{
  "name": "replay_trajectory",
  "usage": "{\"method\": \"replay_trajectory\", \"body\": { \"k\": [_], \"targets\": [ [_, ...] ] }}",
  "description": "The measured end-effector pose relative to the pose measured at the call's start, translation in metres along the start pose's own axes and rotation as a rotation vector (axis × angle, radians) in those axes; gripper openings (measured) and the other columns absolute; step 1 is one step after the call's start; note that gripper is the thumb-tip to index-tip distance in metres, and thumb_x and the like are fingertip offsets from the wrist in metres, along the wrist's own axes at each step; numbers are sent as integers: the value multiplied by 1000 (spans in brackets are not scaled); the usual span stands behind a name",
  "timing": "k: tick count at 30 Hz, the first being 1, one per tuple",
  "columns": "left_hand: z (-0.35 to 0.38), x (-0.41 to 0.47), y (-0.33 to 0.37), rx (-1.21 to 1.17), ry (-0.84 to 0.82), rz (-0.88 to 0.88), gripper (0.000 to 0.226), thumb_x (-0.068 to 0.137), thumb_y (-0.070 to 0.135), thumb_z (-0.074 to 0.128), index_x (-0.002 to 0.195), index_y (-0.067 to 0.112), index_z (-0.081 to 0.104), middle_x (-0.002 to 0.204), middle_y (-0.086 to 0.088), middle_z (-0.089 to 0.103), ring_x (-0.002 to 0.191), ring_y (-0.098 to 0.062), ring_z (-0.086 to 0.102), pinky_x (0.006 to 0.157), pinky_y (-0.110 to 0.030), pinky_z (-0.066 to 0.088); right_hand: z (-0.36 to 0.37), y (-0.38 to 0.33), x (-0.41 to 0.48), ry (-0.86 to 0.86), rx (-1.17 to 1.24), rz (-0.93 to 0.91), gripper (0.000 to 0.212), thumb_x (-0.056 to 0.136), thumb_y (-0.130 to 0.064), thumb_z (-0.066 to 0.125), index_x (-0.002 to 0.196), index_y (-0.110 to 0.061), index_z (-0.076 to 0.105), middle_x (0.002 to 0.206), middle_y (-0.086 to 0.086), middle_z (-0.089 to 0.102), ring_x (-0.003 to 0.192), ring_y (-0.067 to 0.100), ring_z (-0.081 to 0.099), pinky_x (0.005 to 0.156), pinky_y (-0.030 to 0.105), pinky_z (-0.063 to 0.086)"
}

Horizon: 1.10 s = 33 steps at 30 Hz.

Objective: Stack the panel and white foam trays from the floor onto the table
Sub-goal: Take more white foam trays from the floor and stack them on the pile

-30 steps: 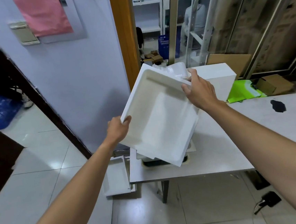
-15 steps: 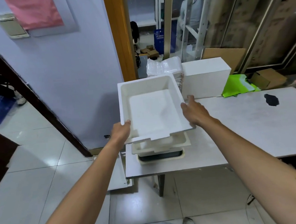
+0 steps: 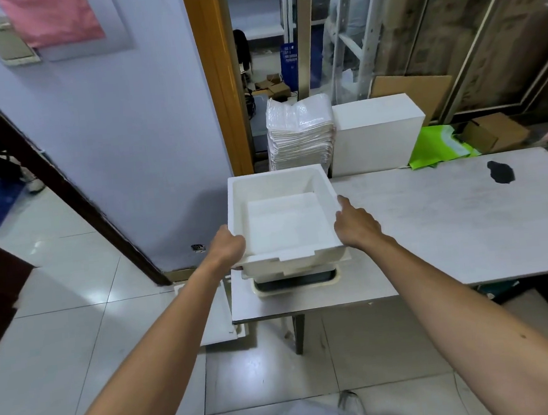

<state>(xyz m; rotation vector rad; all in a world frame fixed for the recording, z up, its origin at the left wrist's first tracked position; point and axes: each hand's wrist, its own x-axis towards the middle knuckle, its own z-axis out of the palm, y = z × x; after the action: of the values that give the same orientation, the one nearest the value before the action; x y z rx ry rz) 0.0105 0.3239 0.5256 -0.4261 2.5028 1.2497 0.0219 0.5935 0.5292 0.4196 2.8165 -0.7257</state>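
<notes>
Nearest, grey trouser legs and shoe tips [image 3: 348,397] over the pale tiled floor [image 3: 78,343]. Two bare forearms reaching forward and up to the table's [image 3: 435,225] left end. Left hand [image 3: 228,250] clenched on the near-left rim of the top white foam tray [image 3: 284,223], thumb over the edge, fingers hidden beneath. Right hand [image 3: 356,226] pressed flat against the tray's right outer wall, fingers extended along the rim, not curled over it. Tray open side up, level, held between both hands and nested on a second white tray [image 3: 292,267] directly beneath. Under that, a dark panel with a cream frame [image 3: 296,280] lying flat on the table, near its front-left corner. Down on the floor left of the table leg, another white foam tray [image 3: 218,316], partly hidden by the left forearm. Farther back, a wrapped stack of white sheets [image 3: 300,134] beside a white block [image 3: 376,134], green bags [image 3: 437,148] to the right, and a dark patch [image 3: 500,171] on the tabletop.
</notes>
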Motion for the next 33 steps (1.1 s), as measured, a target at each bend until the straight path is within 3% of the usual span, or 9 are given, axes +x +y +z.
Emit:
{"method": "replay_trajectory", "body": {
  "k": [3,7,10,14,20,25,33],
  "targets": [
    [6,-2,-10,30,-6,-33,38,93,9,41,131,7,43,124,-10,55,112,-31,55,87,-42,53,6,4,1,-16,-4,17,56,102,-24,29,157,-29,17,128,11,58,111,34,55,82,38,38],
    [12,0,-18,50,-35,-43,41,92,8,43,133,5,42,125,-11,55,108,-29,56,73,-35,53,12,10,1,-50,-1,52,55,102,-25,28,157,-30,18,131,11,57,115,34,54,83,38,37],
    [15,2,-21,37,-22,-37,39,91,7,46,131,6,45,122,-9,57,107,-27,56,73,-34,50,17,15,4,-58,19,75,55,103,-26,27,157,-31,19,136,11,55,119,34,52,87,39,37],
    [18,15,-30,18,-34,-24,47,83,13,51,129,12,49,118,-6,62,103,-28,62,79,-41,59,17,16,9,-58,46,108,55,103,-26,28,156,-31,21,138,12,52,121,35,50,91,40,36],
    [17,12,-22,-12,-19,4,31,93,8,55,124,12,52,112,-2,58,102,-24,57,84,-32,45,16,15,20,-81,56,119,55,101,-24,29,156,-31,24,144,12,48,127,34,47,97,41,37],
    [16,22,-21,14,-9,22,33,94,7,53,127,9,53,111,-3,58,103,-26,58,88,-34,47,17,13,27,-99,58,116,55,101,-25,30,155,-29,24,146,12,46,129,34,45,99,42,36],
    [15,34,-19,26,-6,19,30,93,7,52,122,11,55,109,-4,60,98,-24,57,81,-31,45,16,8,37,-104,61,122,55,101,-24,29,156,-30,24,148,11,44,131,34,44,101,41,35]
  ]
}}
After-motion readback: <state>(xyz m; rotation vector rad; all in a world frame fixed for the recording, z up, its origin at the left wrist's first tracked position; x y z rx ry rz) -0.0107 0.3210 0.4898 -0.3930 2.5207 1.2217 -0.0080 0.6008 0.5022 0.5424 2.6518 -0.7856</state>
